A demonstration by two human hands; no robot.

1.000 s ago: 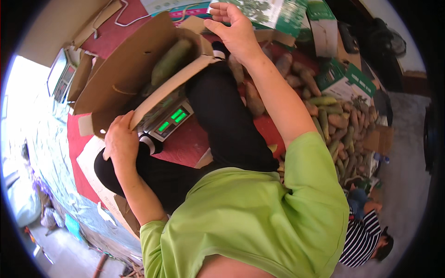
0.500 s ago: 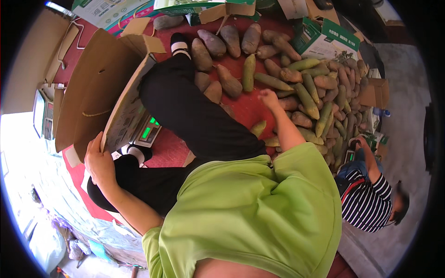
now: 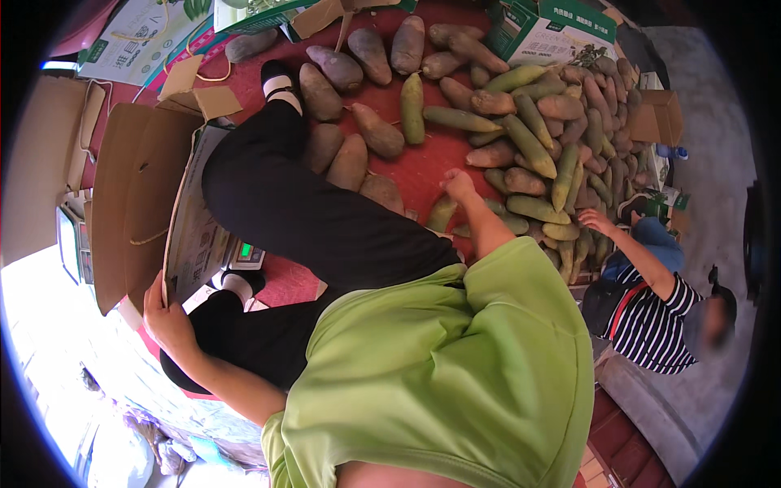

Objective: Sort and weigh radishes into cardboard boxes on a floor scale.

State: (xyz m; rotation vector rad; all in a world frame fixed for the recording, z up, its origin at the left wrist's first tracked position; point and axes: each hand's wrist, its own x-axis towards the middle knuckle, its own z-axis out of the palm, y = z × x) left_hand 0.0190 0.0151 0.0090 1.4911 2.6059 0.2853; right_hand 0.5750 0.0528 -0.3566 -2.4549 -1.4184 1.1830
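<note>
Since the earlier frame, the right hand (image 3: 457, 185) has been brought down from near the body to the red mat (image 3: 423, 163), and the cardboard box (image 3: 134, 211) has been tipped further upright at the left.

Far left: a flat sheet of cardboard (image 3: 41, 163) is seen lying beside the box. The box is held on its side, its open flaps spread, with a printed panel facing the person's legs. The left hand (image 3: 167, 317) is closed on the box's lower edge, fingers wrapped over the rim. Just beside the box, partly hidden by it, a digital scale (image 3: 244, 254) with a lit green display is seen on the mat.

Centre: the person's legs in black trousers (image 3: 309, 220) are stretched across the mat, and a green shirt (image 3: 431, 374) fills the lower middle. Brown and green tubers (image 3: 382, 130) are scattered on the mat past the legs.

Right of centre: the right hand is lowered onto a green gourd (image 3: 442, 213) lying at the near edge of the pile. Contact is seen, but whether the fingers are closed around it cannot be told. The gourd lies well apart from the box, with the legs between them.

Right: a dense heap of green and brown produce (image 3: 561, 138) is piled beside green-and-white cartons (image 3: 553, 32). Another person in a striped shirt (image 3: 651, 317) is seen crouched at the heap's edge, one hand (image 3: 594, 218) reached toward it.
</note>
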